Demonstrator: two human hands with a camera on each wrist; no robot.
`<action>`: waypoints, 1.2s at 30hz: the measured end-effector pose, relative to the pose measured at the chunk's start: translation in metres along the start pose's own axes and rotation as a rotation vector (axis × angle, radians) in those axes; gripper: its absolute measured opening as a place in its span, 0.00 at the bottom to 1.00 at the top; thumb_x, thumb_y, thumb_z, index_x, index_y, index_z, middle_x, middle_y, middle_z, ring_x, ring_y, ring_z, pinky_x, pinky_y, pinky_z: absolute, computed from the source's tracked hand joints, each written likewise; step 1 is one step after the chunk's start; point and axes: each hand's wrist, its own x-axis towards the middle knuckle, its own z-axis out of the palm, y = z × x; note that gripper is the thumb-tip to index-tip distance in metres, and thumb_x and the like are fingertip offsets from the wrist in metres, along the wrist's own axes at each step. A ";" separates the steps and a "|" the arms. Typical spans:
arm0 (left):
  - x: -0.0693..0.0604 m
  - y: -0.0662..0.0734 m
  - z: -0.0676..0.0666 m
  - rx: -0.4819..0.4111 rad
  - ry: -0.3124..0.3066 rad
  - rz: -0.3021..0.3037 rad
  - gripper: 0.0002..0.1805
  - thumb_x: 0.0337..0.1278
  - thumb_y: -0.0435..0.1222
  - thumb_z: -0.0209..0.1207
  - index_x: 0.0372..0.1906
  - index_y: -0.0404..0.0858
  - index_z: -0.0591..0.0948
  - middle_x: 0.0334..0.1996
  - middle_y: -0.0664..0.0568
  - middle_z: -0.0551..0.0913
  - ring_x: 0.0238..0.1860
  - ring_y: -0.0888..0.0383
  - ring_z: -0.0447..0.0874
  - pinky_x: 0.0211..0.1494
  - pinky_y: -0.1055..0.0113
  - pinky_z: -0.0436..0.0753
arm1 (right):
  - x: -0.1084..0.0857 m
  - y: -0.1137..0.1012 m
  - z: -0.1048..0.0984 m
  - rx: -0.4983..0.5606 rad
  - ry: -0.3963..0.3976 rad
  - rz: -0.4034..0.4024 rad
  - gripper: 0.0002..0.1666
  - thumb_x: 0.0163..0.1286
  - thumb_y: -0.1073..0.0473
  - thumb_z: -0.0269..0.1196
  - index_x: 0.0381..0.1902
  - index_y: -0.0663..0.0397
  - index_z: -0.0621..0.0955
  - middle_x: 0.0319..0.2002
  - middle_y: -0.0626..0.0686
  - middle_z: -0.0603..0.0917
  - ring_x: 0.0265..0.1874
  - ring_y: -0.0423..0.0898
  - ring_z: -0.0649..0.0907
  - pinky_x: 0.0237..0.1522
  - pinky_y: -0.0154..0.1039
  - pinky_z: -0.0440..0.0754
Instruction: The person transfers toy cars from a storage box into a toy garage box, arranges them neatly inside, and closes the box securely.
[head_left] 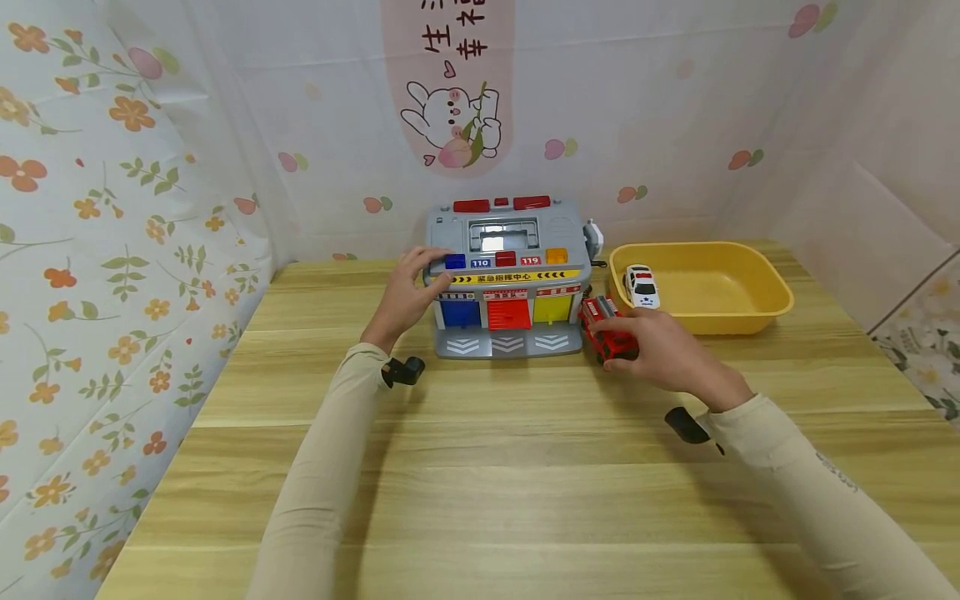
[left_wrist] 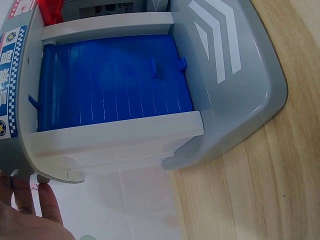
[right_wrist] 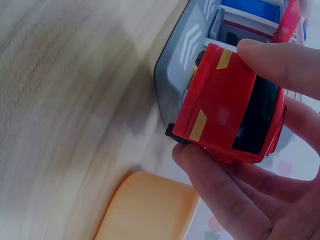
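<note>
A grey toy emergency station stands at the back of the wooden table, with blue, red and yellow doors under a sloped roof. The blue door is down; the red door sticks outward. My left hand holds the left end of the station's roof, thumb at the front edge. In my right hand is a red toy fire truck, pinched between thumb and fingers beside the station's right front corner. The truck's dark windscreen faces the right wrist camera.
A yellow plastic basin sits to the right of the station, holding a white toy police car at its left side. Floral cloth hangs behind and to the left. Bare wooden table lies in front.
</note>
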 end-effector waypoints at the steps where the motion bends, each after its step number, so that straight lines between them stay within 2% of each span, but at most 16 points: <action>1: 0.000 0.000 0.000 0.001 0.001 0.000 0.22 0.68 0.46 0.58 0.64 0.48 0.79 0.66 0.50 0.74 0.66 0.50 0.64 0.72 0.43 0.66 | 0.000 -0.001 0.000 -0.001 0.001 -0.004 0.29 0.57 0.55 0.76 0.58 0.49 0.84 0.51 0.65 0.83 0.43 0.56 0.80 0.44 0.52 0.83; 9: 0.001 0.000 -0.001 0.017 -0.001 0.007 0.22 0.68 0.46 0.58 0.64 0.47 0.79 0.65 0.49 0.75 0.67 0.49 0.64 0.73 0.43 0.66 | -0.001 -0.004 0.003 0.014 0.001 -0.021 0.29 0.57 0.55 0.76 0.57 0.48 0.84 0.52 0.64 0.83 0.44 0.56 0.81 0.45 0.52 0.82; 20: 0.000 0.002 0.000 0.016 0.005 0.002 0.22 0.68 0.46 0.58 0.64 0.46 0.79 0.66 0.49 0.74 0.66 0.49 0.64 0.73 0.44 0.67 | 0.000 -0.013 0.004 0.043 -0.018 -0.016 0.28 0.55 0.56 0.77 0.56 0.46 0.85 0.47 0.62 0.83 0.39 0.51 0.78 0.36 0.39 0.80; 29: 0.001 0.003 -0.001 0.018 -0.001 0.003 0.22 0.68 0.45 0.58 0.64 0.46 0.79 0.67 0.49 0.74 0.67 0.49 0.64 0.73 0.43 0.66 | 0.003 -0.017 0.005 0.040 -0.001 -0.042 0.29 0.55 0.56 0.77 0.57 0.44 0.84 0.45 0.61 0.83 0.39 0.50 0.78 0.35 0.39 0.79; 36: 0.000 0.002 -0.001 0.015 -0.002 -0.001 0.22 0.68 0.46 0.58 0.64 0.46 0.79 0.66 0.49 0.74 0.67 0.50 0.64 0.73 0.44 0.66 | 0.005 -0.023 0.006 0.040 -0.008 -0.045 0.28 0.56 0.56 0.77 0.57 0.45 0.85 0.46 0.62 0.84 0.40 0.51 0.79 0.37 0.42 0.82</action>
